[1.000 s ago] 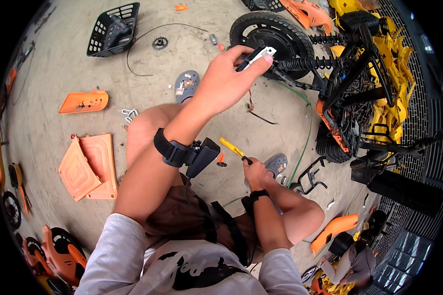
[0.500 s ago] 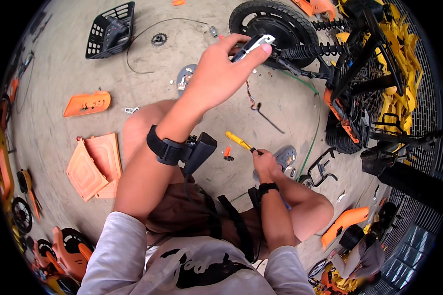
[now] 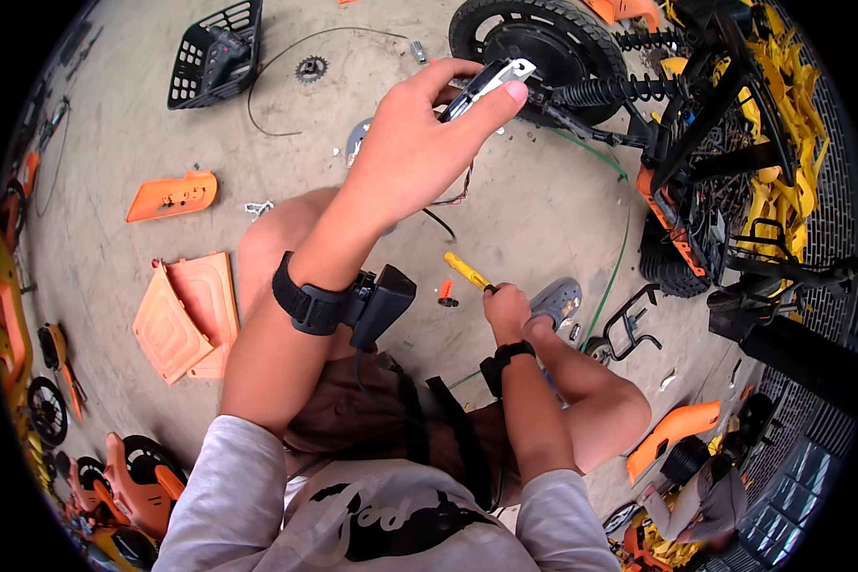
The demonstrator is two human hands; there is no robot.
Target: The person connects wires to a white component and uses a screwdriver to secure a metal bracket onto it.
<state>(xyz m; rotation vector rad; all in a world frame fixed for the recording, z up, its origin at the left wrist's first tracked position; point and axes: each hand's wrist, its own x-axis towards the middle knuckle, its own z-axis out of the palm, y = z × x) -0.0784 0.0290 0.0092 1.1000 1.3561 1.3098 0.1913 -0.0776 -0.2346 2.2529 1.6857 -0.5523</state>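
Note:
My left hand (image 3: 421, 143) is raised in front of me, its fingers and thumb closed around a small black-and-silver device with a metal bracket (image 3: 491, 88). Thin coloured wires with a black end (image 3: 439, 223) dangle below the palm, partly hidden by it. Lower and to the right, my right hand (image 3: 506, 311) is wrapped around the dark end of a yellow-handled tool (image 3: 467, 271), its yellow end pointing away to the upper left. My fist covers the rest of it, so its exact kind does not show. A small orange-and-black piece (image 3: 447, 292) lies on the floor beside the tool.
A black wheel (image 3: 539, 52) and spring shock absorber (image 3: 620, 91) of a partly stripped vehicle stand ahead right. A black basket (image 3: 214, 57), a sprocket (image 3: 312, 69), orange panels (image 3: 186, 319) and a black bent-tube frame (image 3: 626, 329) lie around. A person (image 3: 705, 500) is at the lower right.
My left hand has drawn slightly left with the device, and the hanging wires have swung left, nearer under the hand. The yellow-handled tool stays in my right hand, barely shifted.

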